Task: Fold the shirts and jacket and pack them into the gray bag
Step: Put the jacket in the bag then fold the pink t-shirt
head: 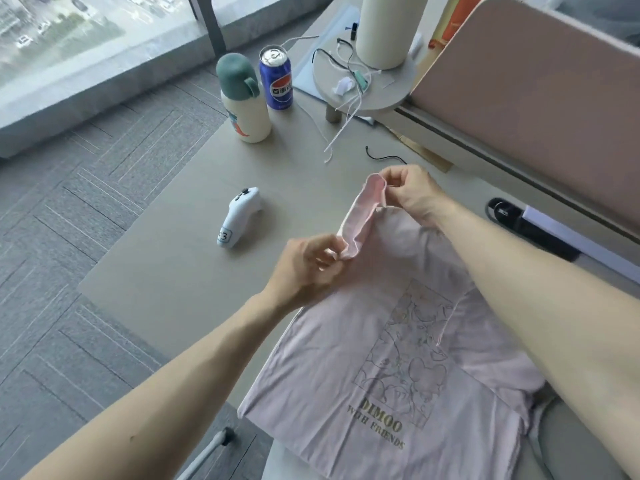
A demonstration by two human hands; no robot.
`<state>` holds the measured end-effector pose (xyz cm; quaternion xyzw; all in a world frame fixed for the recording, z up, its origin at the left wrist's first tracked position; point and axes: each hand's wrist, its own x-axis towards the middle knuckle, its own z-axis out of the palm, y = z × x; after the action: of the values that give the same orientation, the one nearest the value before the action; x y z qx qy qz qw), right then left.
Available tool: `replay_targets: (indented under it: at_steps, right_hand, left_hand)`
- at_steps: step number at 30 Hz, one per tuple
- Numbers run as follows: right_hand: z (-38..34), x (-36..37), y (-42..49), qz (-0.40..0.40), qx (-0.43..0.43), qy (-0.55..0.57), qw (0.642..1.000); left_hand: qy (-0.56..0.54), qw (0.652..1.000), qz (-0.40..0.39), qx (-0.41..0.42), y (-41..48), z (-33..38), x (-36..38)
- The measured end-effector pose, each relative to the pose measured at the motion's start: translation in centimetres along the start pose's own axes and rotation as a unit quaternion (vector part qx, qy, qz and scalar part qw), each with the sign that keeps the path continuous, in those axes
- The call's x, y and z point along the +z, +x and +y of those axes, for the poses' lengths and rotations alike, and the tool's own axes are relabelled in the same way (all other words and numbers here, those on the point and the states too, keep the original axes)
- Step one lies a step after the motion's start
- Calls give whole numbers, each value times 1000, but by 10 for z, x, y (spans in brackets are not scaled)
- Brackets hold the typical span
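A pale pink shirt [363, 386] lies spread on the grey table [180, 271], print side up; the print reads "DIMOO WITH FRIENDS" in gold. The shirt occupies the near right part of the table, with its near edge hanging over the table edge.

Both hands are at the shirt's neckline, at its far end. The left hand [304, 268] pinches the near-left end of the collar between thumb and fingers. The right hand [412, 194] pinches the far end of the collar the same way. The collar band is lifted off the table and stretched between the two hands, so its inner side shows. The right forearm crosses over the right side of the shirt.

Other items on the table, all well apart from the shirt:
- a white handheld controller [237, 220], left of the hands, lying on its side;
- a cream bottle with a green cap [242, 98], far left, upright;
- a blue soda can [276, 77], just beside the bottle on its right, upright;
- loose white and black cables [343, 123], far centre.

No bag or jacket can be made out.
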<state>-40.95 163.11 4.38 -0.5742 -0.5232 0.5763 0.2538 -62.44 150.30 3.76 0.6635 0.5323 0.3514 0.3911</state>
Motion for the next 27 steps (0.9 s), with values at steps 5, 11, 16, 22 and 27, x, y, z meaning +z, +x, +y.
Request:
replay_targets:
  at_steps: [5, 11, 16, 22, 27]
  right_hand:
    - [32, -37, -35, 35, 12, -187, 982]
    - [90, -49, -61, 114, 106, -274, 949]
    - [107, -38, -91, 163, 119, -225, 953]
    - [132, 4, -118, 160, 49, -398, 902]
    - [167, 43, -137, 99, 108, -455, 878]
  left_hand:
    - [113, 980, -119, 110, -13, -5, 57]
    - [263, 919, -256, 141, -14, -21, 106]
    - [246, 945, -164, 140, 0, -29, 100]
    - [351, 903, -210, 132, 62, -46, 98]
    - [439, 826, -344, 79, 81, -66, 103]
